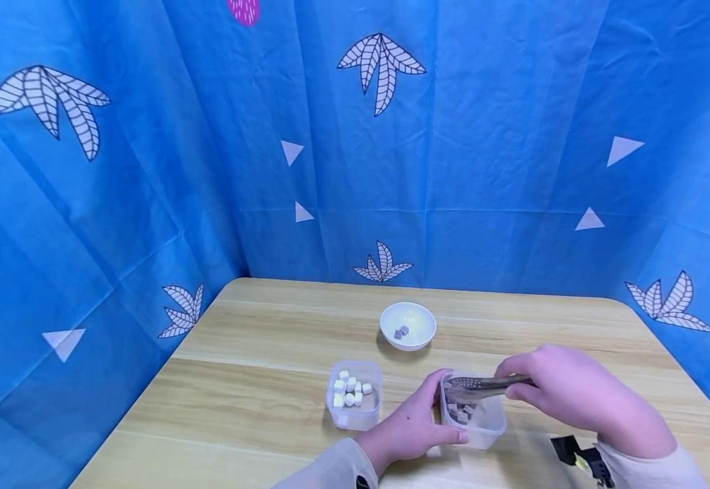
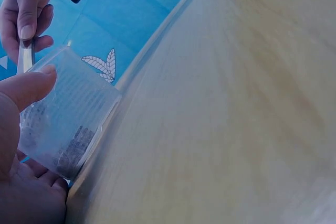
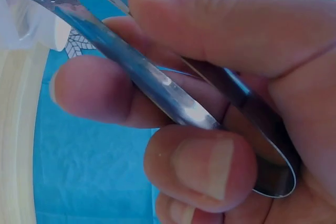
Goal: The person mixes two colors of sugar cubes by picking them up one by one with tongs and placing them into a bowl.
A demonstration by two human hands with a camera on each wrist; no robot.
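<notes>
My left hand (image 1: 408, 422) grips a clear plastic container (image 1: 488, 438) by its left side, with the thumb on the near wall and fingers at the far side. Dark grey-purple cubes (image 1: 461, 414) lie inside it. In my right hand (image 1: 581, 394) is a pair of metal tongs (image 3: 142, 72) with perforated tips, pinched between thumb and fingers. Their two arms stand apart in the right wrist view. From the head view, the tips are over the container's opening; whether a cube sits between them I cannot tell.
Left of my left hand stands a second clear container (image 1: 357, 422) with several white cubes (image 1: 348, 388). Behind both containers is a white bowl (image 1: 422, 338) holding two grey-purple cubes (image 1: 401, 333). A blue patterned curtain (image 1: 483, 170) surrounds the wooden table (image 1: 257, 380).
</notes>
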